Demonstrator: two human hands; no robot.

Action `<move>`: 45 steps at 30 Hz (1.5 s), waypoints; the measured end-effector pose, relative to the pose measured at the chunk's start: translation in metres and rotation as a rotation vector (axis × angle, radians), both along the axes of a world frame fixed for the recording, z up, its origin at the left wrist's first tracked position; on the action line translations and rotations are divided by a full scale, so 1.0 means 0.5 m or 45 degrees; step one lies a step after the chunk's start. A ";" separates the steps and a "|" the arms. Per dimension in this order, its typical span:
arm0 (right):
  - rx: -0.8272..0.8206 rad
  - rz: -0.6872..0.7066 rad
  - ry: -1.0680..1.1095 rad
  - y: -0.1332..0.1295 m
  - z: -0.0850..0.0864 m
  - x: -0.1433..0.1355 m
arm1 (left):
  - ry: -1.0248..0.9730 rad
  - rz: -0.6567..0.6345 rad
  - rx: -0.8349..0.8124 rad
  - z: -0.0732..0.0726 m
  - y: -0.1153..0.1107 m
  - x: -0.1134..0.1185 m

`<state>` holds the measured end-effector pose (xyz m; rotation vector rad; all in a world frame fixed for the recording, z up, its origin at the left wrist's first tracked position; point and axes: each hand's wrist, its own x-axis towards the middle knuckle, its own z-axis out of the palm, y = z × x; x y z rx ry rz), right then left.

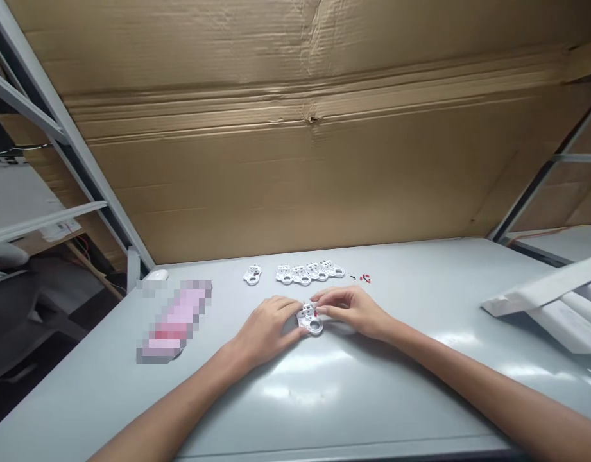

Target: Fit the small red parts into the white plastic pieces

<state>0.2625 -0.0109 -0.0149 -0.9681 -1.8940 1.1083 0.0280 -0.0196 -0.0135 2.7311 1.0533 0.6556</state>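
Left hand (269, 324) pinned the white plastic part (310, 319) on the table (420, 359) while right hand (348, 309) pinched a tiny red piece (316, 312) onto it; a slip risked flicking it away

Both forearms are bare to the frame's edge, no sleeves, and the left hand (269, 327) and right hand (355, 311) carry no gloves, rings or watch.
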 end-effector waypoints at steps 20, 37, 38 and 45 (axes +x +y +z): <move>0.544 0.085 -0.493 0.000 -0.025 0.007 | -0.024 -0.001 -0.038 -0.009 0.013 -0.010; 0.513 0.359 -0.564 -0.021 0.010 0.009 | -0.004 -0.065 -0.138 0.016 0.006 -0.015; 0.512 0.355 -0.561 -0.020 0.010 0.009 | -0.003 -0.062 -0.146 0.016 0.005 -0.016; 0.542 0.323 -0.563 -0.016 0.007 0.006 | 0.039 -0.009 -0.082 0.013 0.004 -0.012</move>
